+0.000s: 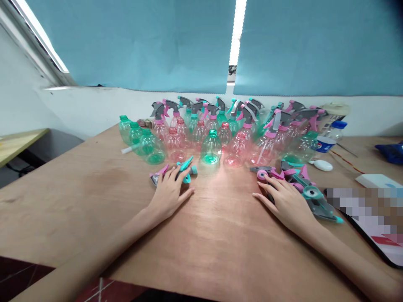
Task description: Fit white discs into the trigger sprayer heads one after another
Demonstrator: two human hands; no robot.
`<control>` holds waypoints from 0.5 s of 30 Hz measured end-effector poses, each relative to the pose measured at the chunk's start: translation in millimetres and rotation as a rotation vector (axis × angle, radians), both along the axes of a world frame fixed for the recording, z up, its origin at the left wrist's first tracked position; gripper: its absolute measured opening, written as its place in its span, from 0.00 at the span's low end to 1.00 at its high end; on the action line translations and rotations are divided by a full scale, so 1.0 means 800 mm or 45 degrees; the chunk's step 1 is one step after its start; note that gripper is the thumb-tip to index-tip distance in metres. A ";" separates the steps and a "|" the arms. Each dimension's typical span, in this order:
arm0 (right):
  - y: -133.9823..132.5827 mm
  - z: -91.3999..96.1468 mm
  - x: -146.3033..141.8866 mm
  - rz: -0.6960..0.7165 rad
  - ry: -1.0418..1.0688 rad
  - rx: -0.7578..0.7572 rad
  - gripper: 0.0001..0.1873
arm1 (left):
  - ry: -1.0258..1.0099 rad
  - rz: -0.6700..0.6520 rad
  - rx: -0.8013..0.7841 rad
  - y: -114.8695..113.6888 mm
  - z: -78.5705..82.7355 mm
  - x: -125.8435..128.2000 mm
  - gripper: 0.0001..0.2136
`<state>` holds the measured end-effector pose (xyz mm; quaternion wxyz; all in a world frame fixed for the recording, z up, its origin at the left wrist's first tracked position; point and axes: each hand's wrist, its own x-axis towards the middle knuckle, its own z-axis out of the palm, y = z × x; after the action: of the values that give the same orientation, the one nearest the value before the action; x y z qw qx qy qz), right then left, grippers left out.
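My left hand (170,188) lies over a few spray trigger heads (189,167), grey with teal and pink parts, its fingers spread and partly covering them. On the other side, my right hand (288,201) rests with fingers apart at the edge of a pile of grey, pink and teal trigger heads (311,193). Neither hand is closed round anything. Between and beyond the hands stands an uncapped green spray bottle (210,149), beside open pink bottles (237,151). Behind these, several bottles have trigger heads (248,113) fitted.
Three open green bottles (153,147) stand at the left, with a whitish tube (129,149) by them. To the right are a blue-capped bottle (335,132), a white bulb-shaped item (323,165), a white box (378,182) and a dark-edged flat device (362,226). The wooden table (78,201) meets a wall behind.
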<state>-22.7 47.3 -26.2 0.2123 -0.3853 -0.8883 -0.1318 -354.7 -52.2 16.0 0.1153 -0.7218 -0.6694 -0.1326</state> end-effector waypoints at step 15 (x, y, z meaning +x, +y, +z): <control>-0.018 0.020 -0.004 0.095 0.211 0.134 0.11 | 0.071 0.084 -0.074 0.010 0.034 0.025 0.19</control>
<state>-26.3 32.5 -10.5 0.3097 -0.3497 -0.8734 -0.1381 -335.1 -44.2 42.9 0.1173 -0.7058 -0.6929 -0.0889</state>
